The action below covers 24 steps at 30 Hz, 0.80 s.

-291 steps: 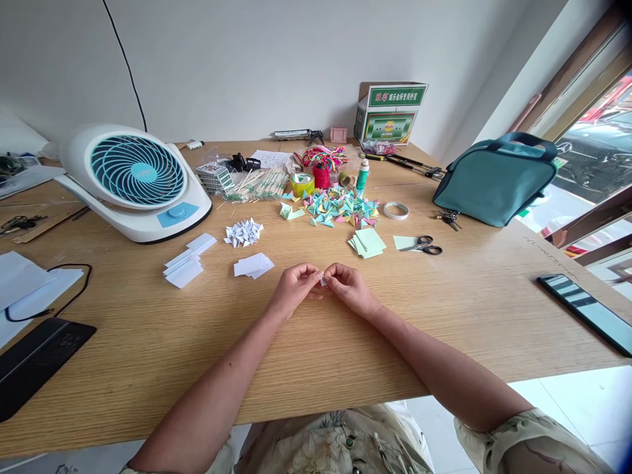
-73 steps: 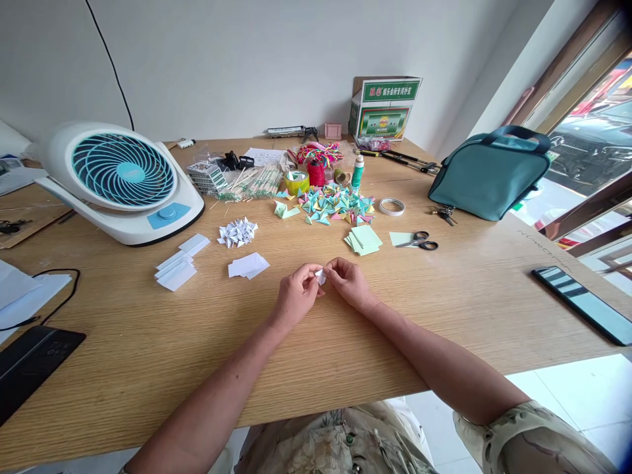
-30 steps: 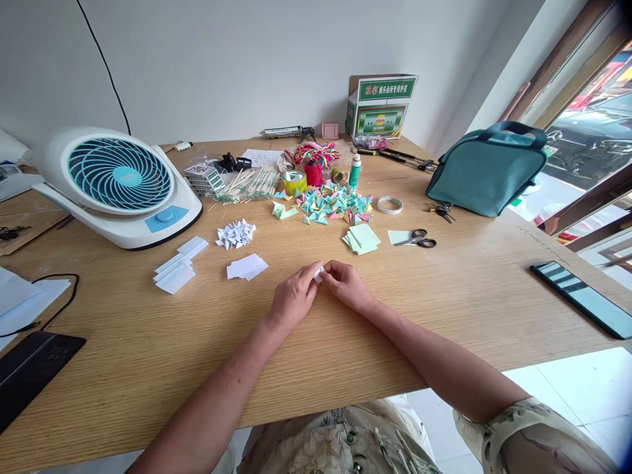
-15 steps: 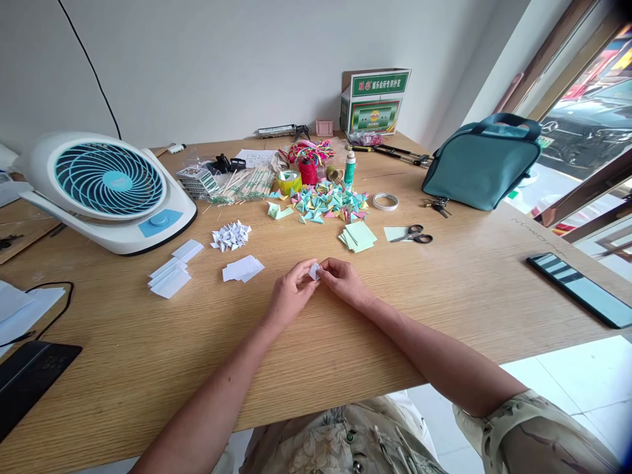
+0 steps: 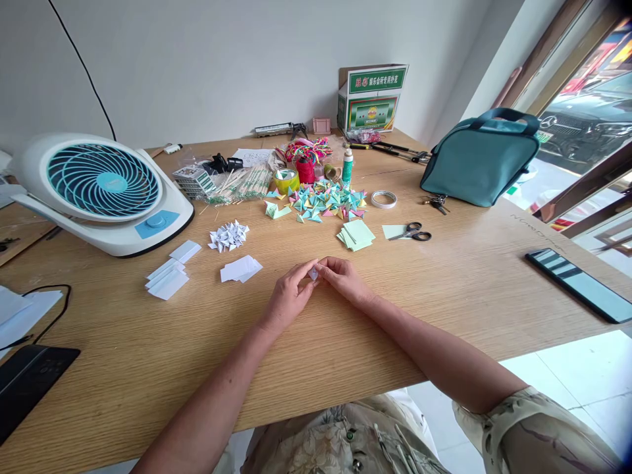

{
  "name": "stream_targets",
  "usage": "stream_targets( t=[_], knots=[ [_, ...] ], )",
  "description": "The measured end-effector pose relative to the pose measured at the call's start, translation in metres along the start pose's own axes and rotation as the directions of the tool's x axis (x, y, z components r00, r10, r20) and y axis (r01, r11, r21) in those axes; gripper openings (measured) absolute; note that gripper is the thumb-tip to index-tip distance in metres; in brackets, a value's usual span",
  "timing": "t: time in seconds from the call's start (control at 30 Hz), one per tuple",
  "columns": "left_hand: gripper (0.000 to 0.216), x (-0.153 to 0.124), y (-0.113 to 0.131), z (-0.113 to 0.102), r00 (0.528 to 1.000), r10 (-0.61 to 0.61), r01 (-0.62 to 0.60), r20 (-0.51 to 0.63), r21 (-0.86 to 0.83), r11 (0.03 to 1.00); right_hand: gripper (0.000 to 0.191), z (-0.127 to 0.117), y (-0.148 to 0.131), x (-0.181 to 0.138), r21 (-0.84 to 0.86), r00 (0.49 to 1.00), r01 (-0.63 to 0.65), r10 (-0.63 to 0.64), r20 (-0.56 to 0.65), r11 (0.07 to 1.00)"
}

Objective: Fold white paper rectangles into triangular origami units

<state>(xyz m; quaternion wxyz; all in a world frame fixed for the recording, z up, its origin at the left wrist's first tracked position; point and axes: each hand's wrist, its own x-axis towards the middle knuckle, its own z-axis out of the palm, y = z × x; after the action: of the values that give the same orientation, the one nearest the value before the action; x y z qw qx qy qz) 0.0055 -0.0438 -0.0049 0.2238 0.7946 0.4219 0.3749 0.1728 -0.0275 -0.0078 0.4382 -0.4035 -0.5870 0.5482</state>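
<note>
Between my two hands is a small folded piece of white paper (image 5: pixel 313 273), pinched near the middle of the table. My left hand (image 5: pixel 290 289) closes on its left side, and my right hand (image 5: pixel 343 278) grips its right edge with thumb and fingertips. The fingers cover most of the paper. Left of my hands lie loose white paper slips (image 5: pixel 241 268), and farther left another fanned stack of white slips (image 5: pixel 168 280). Behind these sits a heap of folded white paper pieces (image 5: pixel 228 236). Pale green paper sheets (image 5: pixel 356 234) lie beyond my right hand.
Coloured folded pieces (image 5: pixel 323 199) spread across the middle back. Scissors (image 5: pixel 417 231) rest on a green sheet, near a tape roll (image 5: pixel 384 199). A fan (image 5: pixel 111 191) stands left, a teal bag (image 5: pixel 481 161) right, a phone (image 5: pixel 580 283) at the right edge.
Both hands stay together on the paper. Less of the white paper shows between the fingers now. The whole view has shifted slightly.
</note>
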Motion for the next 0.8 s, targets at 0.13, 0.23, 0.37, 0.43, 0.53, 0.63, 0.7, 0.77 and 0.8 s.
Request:
stream_targets(
  t=[0.13,0.23,0.37,0.43,0.53,0.63,0.7,0.77,0.8],
  knots=[
    [0.047,-0.0003,0.0012,-0.0008,0.999,0.034,-0.034,0.002,0.051,0.998,0.035,0.0000,-0.0009,0.0004,-0.014,1.000,0.000,0.001,0.010,1.000],
    [0.049,-0.0007,0.0015,-0.0010,0.999,0.048,-0.048,0.008,0.060,0.997,0.033,-0.0001,-0.0025,0.0000,-0.028,1.000,0.004,-0.004,0.003,1.000],
    [0.051,-0.0008,0.0019,-0.0017,0.997,0.075,-0.077,0.023,0.103,0.992,0.035,-0.0012,-0.0026,-0.0008,-0.024,1.000,0.010,-0.009,0.014,1.000],
    [0.052,-0.0009,0.0025,-0.0021,0.996,0.087,-0.090,0.033,0.124,0.988,0.037,-0.0022,-0.0014,-0.0011,-0.023,1.000,0.016,-0.015,0.025,1.000],
    [0.052,-0.0012,0.0034,-0.0023,0.996,0.085,-0.089,0.033,0.133,0.987,0.038,-0.0033,0.0007,-0.0010,-0.012,0.999,0.026,-0.026,0.036,1.000],
    [0.052,-0.0016,0.0040,-0.0023,0.998,0.056,-0.059,0.024,0.104,0.993,0.038,-0.0034,0.0020,-0.0004,0.023,0.998,0.034,-0.035,0.043,0.999],
    [0.050,-0.0015,0.0044,-0.0026,0.999,0.027,-0.028,0.019,0.061,0.998,0.038,-0.0035,0.0024,0.0002,0.050,0.998,0.032,-0.035,0.048,0.998],
    [0.048,-0.0013,0.0053,-0.0031,1.000,-0.002,0.002,0.018,0.009,1.000,0.038,-0.0037,0.0027,0.0007,0.068,0.998,0.026,-0.030,0.051,0.997],
    [0.046,-0.0010,0.0059,-0.0035,1.000,-0.014,0.014,0.019,-0.014,1.000,0.038,-0.0039,0.0028,0.0009,0.075,0.998,0.023,-0.027,0.053,0.997]
  ],
)
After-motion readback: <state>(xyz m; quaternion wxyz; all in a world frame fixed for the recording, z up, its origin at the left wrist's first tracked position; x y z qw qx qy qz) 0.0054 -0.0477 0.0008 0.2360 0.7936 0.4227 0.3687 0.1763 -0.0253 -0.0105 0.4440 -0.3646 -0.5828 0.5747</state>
